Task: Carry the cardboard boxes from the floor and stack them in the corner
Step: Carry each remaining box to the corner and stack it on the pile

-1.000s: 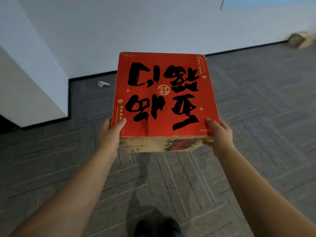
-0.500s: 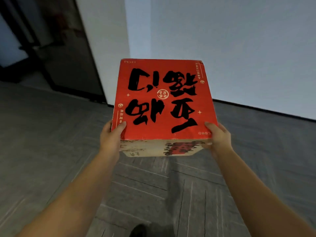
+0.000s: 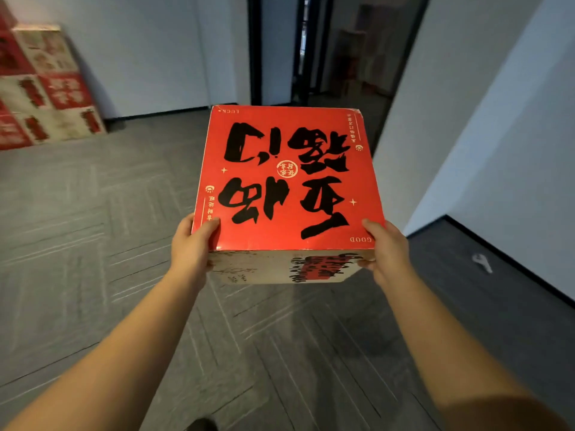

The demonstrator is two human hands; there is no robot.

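I carry a cardboard box (image 3: 286, 181) with a red top and black brush lettering, held in the air in front of me. My left hand (image 3: 191, 247) grips its near left corner, thumb on the red top. My right hand (image 3: 387, 253) grips the near right corner, thumb on top and fingers under the beige side. A stack of several similar red and beige boxes (image 3: 43, 88) stands against the wall at the far left.
Grey carpet tiles (image 3: 93, 244) cover the floor. A dark doorway (image 3: 311, 48) opens straight ahead behind the box. A white wall (image 3: 497, 135) runs along the right, with a small white object (image 3: 482, 262) on the floor near it.
The view has swung left while I carry the box. The doorway moved from the left to straight ahead, and the stack of boxes came into sight at the far left. My grip is unchanged.
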